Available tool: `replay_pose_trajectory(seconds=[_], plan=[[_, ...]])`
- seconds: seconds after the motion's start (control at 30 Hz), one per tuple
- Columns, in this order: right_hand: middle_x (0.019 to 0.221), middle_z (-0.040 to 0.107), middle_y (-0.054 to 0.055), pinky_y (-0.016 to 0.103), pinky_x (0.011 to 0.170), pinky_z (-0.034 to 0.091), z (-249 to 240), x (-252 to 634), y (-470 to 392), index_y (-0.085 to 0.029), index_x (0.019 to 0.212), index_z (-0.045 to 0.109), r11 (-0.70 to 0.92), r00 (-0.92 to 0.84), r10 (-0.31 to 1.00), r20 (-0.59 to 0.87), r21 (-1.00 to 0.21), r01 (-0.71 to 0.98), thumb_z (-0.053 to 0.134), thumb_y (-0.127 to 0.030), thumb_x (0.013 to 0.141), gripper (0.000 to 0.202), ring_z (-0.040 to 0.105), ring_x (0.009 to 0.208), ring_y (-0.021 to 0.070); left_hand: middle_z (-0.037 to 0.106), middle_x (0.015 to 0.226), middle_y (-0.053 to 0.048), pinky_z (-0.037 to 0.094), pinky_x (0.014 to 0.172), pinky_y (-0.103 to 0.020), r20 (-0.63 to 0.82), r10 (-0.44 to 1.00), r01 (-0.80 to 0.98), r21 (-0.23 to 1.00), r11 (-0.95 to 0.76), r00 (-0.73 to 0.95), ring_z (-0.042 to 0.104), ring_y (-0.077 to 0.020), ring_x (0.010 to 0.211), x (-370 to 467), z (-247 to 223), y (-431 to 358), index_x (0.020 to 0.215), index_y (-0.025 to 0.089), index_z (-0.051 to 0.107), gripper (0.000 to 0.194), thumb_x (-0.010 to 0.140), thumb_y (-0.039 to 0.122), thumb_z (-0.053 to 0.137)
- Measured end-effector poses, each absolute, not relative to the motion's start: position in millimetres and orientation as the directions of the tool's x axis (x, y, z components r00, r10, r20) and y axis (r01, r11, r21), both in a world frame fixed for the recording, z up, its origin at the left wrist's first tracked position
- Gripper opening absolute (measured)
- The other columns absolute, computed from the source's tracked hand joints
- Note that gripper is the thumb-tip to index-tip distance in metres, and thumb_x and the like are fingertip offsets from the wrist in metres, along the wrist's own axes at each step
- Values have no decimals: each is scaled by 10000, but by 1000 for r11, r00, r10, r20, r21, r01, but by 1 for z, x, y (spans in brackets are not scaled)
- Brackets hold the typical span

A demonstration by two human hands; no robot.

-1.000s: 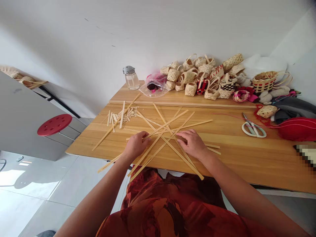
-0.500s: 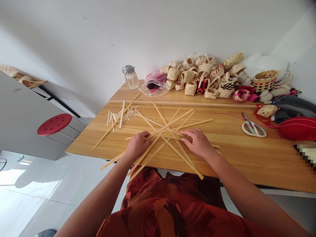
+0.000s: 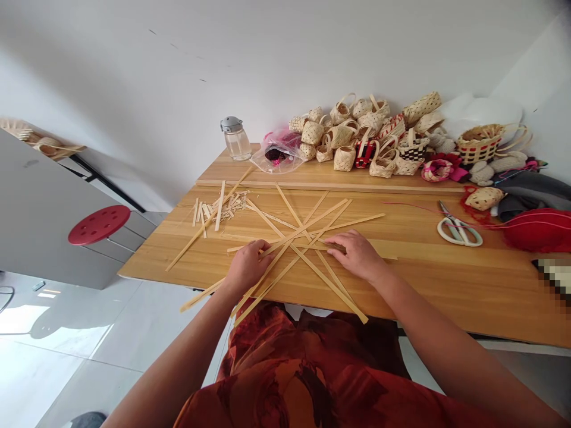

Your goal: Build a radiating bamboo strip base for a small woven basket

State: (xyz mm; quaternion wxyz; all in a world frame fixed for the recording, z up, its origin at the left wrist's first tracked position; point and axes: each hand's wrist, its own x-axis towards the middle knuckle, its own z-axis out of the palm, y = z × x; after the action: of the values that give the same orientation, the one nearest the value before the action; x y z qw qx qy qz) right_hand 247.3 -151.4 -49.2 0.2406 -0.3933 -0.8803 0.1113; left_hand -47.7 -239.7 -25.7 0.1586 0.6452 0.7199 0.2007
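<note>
Several flat bamboo strips (image 3: 330,279) cross one another in a star shape on the wooden table, some of their ends reaching past its near edge. On the left side of the crossing, my left hand (image 3: 250,261) pinches one strip that slants up to the right. My right hand (image 3: 354,252) is at the right side, thumb and fingers closed on the end of another strip; the fingers partly hide it. Both hands rest low over the tabletop, with the woven middle between them.
Short strip offcuts (image 3: 229,207) and one long strip (image 3: 191,241) lie to the left. Scissors (image 3: 459,226) lie at the right near red yarn (image 3: 537,229). Small woven baskets (image 3: 343,137), a plastic bag (image 3: 281,153) and a bottle (image 3: 237,141) stand along the back. A red stool (image 3: 99,224) is at the left.
The strip pinched by my left hand has its far end slightly lower and further left. My left hand has shifted slightly downward; my right hand has hardly moved.
</note>
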Motion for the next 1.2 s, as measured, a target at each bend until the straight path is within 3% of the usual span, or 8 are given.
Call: replay_pose_trajectory(seconds=[0.27, 0.97, 1.1, 1.2], plan=[[1014, 771, 59, 441, 885, 533, -49, 243, -147, -240, 1019, 774, 669, -584, 743, 328, -403, 625, 622, -176, 908, 198, 684, 953, 265, 729, 920, -28, 447, 786, -290, 19, 990, 861, 496, 113, -140, 660, -217, 888, -47, -23, -245, 932, 243, 670, 118, 862, 322, 618], [1044, 766, 37, 460, 924, 497, -56, 241, -150, -231, 1031, 745, 681, -551, 728, 409, -336, 650, 626, -176, 920, 172, 646, 977, 260, 724, 963, -40, 446, 782, -311, 27, 993, 850, 520, 84, -115, 651, -224, 881, -51, -30, -250, 933, 229, 659, 119, 859, 305, 606], [1078, 758, 42, 465, 958, 477, -49, 242, -162, -248, 1035, 739, 694, -551, 715, 429, -347, 631, 722, -284, 876, 164, 641, 1014, 268, 721, 941, -38, 451, 786, -311, 26, 992, 845, 527, 91, -124, 651, -219, 861, -53, -31, -250, 930, 227, 657, 119, 859, 309, 608], [1178, 730, 62, 501, 1005, 451, -45, 242, -173, -259, 995, 743, 695, -587, 719, 372, -371, 616, 819, -405, 783, 269, 612, 1127, 303, 714, 915, -34, 452, 788, -308, 34, 990, 848, 520, 100, -137, 650, -215, 852, -54, -32, -251, 921, 229, 656, 112, 859, 312, 612]])
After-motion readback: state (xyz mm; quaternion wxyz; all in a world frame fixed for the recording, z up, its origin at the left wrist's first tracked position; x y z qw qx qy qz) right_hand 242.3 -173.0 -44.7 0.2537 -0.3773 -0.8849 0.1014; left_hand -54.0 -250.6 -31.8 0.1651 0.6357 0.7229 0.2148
